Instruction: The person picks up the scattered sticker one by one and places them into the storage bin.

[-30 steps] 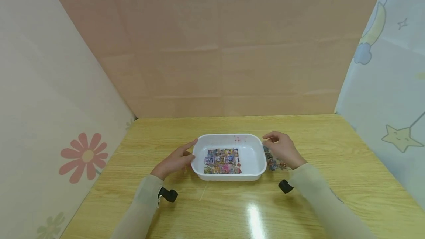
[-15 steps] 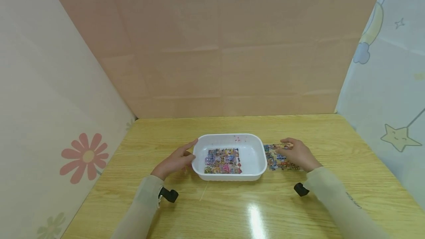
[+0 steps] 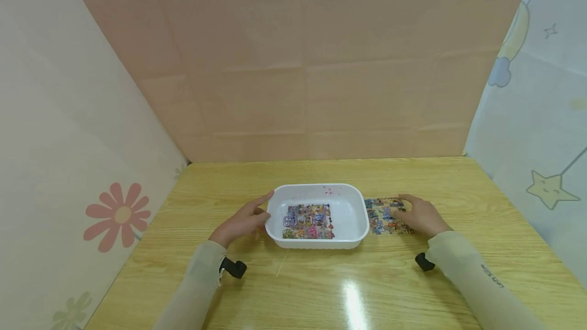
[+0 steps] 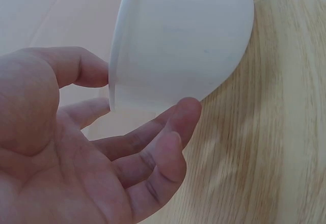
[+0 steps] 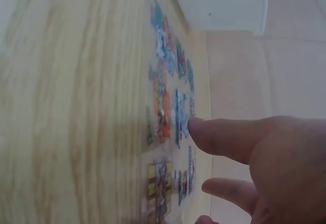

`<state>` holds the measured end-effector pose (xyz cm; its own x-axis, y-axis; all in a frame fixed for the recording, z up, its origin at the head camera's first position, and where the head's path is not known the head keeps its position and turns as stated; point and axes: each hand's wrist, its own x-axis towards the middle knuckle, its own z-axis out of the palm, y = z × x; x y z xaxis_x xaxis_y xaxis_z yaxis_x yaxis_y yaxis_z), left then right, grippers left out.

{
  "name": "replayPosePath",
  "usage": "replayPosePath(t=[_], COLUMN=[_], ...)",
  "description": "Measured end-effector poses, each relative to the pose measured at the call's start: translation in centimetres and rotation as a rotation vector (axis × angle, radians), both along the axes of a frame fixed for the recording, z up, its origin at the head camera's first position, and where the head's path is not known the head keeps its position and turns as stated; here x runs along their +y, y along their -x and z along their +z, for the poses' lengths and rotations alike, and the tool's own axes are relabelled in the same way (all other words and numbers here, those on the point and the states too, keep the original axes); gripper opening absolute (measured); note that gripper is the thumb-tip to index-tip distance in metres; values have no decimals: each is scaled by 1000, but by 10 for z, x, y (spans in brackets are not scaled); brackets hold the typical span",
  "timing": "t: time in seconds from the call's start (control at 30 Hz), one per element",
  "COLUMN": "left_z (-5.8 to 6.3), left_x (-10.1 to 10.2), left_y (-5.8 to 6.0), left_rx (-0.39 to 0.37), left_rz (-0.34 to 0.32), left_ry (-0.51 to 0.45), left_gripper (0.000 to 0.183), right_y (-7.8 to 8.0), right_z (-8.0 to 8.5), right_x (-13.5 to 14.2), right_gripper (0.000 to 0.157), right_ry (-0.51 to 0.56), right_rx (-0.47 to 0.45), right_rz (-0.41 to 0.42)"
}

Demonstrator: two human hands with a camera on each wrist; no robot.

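A white plastic basin [image 3: 350,218] stands mid-table with a sheet of colourful cartoon prints [image 3: 308,222] lying flat inside it. My left hand [image 3: 243,222] holds the basin's left end. In the left wrist view, thumb and index finger meet the rim [image 4: 113,89], while the other fingers curl by the outer wall. A second printed sheet [image 3: 382,215], apparently clear between its pictures, lies on the table right of the basin. Over its right part is my right hand [image 3: 422,216], thumb and fingers spread apart, gripping nothing visible. Whether its fingertips touch the sheet, I cannot tell.
The wooden table [image 3: 229,299] meets a pinkish-brown covered back wall [image 3: 298,90]. Patterned white walls flank it left and right. A thin pale strip [image 3: 282,263] lies before the basin. Red-pink specks [image 3: 329,191] mark the basin's inner far wall.
My right hand has moved from beside the basin's right rim to the right and lowered over the second sheet, uncovering more of it. The left hand and basin stay in place.
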<state>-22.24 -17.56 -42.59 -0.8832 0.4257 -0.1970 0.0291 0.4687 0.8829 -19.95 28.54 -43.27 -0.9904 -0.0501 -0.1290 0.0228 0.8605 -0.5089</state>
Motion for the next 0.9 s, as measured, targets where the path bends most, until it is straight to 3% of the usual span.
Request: replayPosePath(t=[0.5,0.9], left_z=[-3,-8], left_x=[-2,-1], left_y=[2,3], left_rx=[6,16], left_rz=[-15,-7], left_ry=[-6,-4], left_gripper=[64,63], right_y=[4,4], right_z=[-7,-5], right_x=[3,3], right_gripper=[69,71], right_ry=[-115,-164], right_rx=[-20,-29], right_rz=[40,10])
